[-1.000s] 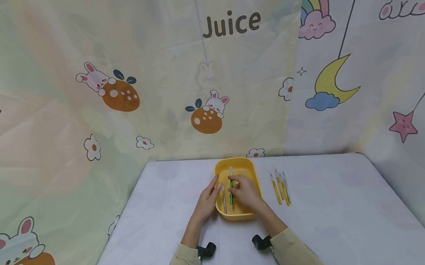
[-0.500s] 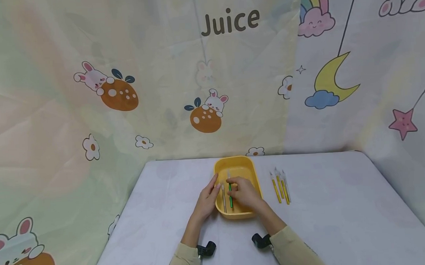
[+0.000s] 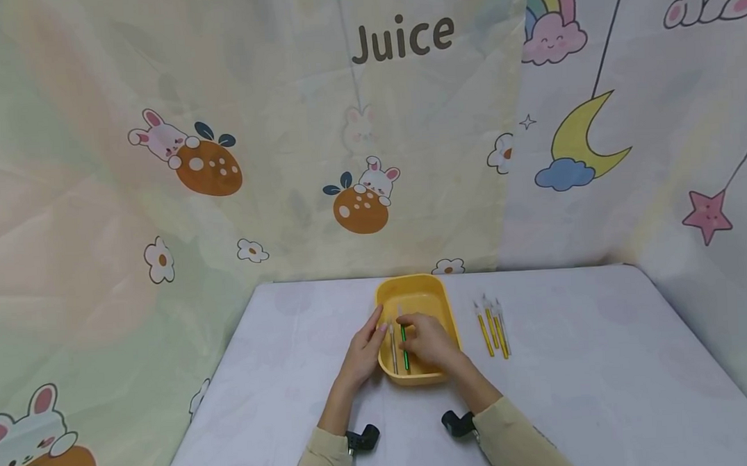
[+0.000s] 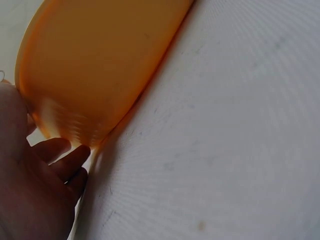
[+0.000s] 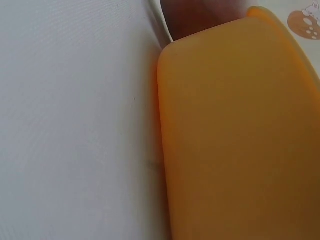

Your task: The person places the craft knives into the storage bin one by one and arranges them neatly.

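Observation:
A yellow tray (image 3: 415, 284) stands on the white-covered table. My left hand (image 3: 361, 354) holds its left wall, with the thumb over the rim and the fingers against the outside, as the left wrist view of the tray wall (image 4: 105, 60) shows. Over the tray, my right hand (image 3: 429, 338) pinches a slender, shiny green pen-like tool (image 3: 406, 361) between thumb and fingers, its pale end pointing away. Beside it in the tray lies a thin silver-grey tool (image 3: 394, 354) of similar shape. The right wrist view shows mostly the tray's outer wall (image 5: 240, 130).
Right of the tray, several slim tools (image 3: 493, 328) with yellow or silver handles and pale pointed ends lie side by side on the table (image 3: 580, 377). A printed cloth backdrop (image 3: 432, 147) rises at the table's far edge.
My right hand has drawn the green tool slightly toward me and to the left, near the silver-grey one. My left hand stays on the tray wall.

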Tool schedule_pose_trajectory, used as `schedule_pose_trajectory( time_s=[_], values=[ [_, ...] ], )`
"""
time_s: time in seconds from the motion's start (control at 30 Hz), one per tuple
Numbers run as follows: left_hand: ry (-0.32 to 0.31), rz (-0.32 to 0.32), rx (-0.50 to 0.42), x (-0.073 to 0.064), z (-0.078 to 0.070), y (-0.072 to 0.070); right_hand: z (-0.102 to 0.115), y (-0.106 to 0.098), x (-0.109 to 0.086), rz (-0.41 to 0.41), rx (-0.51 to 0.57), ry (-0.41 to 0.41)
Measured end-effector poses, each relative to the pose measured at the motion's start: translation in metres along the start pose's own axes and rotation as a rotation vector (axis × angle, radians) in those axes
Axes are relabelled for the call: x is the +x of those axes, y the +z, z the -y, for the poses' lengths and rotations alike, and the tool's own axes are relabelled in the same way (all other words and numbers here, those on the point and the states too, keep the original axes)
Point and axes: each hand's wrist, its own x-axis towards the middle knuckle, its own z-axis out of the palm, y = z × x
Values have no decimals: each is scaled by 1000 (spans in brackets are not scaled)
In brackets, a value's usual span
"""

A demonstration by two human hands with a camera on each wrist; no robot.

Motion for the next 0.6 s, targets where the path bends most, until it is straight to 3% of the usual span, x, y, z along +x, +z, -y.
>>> schedule_pose_trajectory(
  time_s=[0.23, 0.6],
  values=[
    [3, 7, 3, -1, 0, 0, 2, 2, 0, 72, -35, -37],
    [6, 3, 14, 0, 1, 0, 2, 5, 2, 85, -108, -72]
  ],
)
